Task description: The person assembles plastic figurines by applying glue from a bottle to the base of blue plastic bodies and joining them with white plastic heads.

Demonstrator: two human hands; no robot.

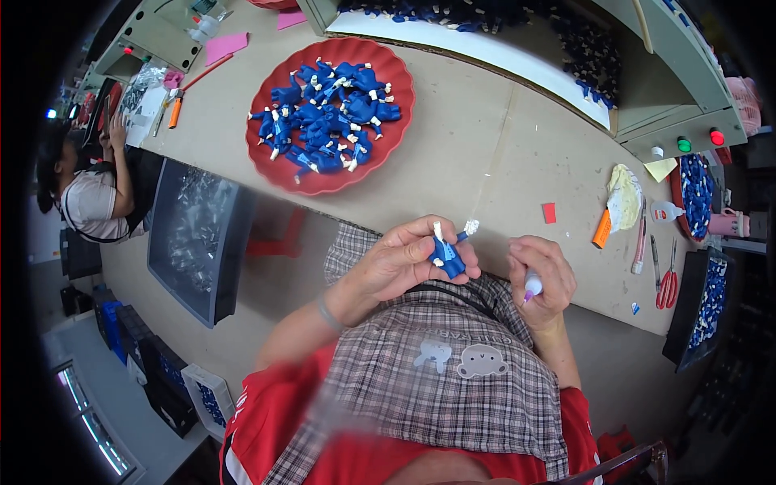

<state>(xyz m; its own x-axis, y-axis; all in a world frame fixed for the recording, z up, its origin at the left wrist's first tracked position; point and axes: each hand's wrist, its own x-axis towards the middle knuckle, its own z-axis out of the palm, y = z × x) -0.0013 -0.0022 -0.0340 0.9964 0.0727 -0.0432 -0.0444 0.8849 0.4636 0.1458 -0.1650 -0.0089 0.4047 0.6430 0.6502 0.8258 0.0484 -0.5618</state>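
Observation:
My left hand (386, 263) is closed round a small blue toy figure body (449, 260) with white hands, held above my lap by the table's front edge. Two of its arms point upward and outward, and no head shows on it. To the right, my right hand (554, 275) grips a small white squeeze bottle (533, 284) with a purple tip, apart from the figure. The bottle's rear end is hidden in my fingers. Beyond my left hand, a red scalloped plate (402, 85) holds a pile of similar blue figure bodies (327, 121).
On the table's right lie an orange-handled tool (601, 229), red scissors (668, 287), another white bottle (666, 212) and a red scrap (550, 212). A grey bin (230, 267) of clear pieces stands left. A co-worker (93, 190) sits at far left. A machine opening with blue parts (594, 61) stands behind.

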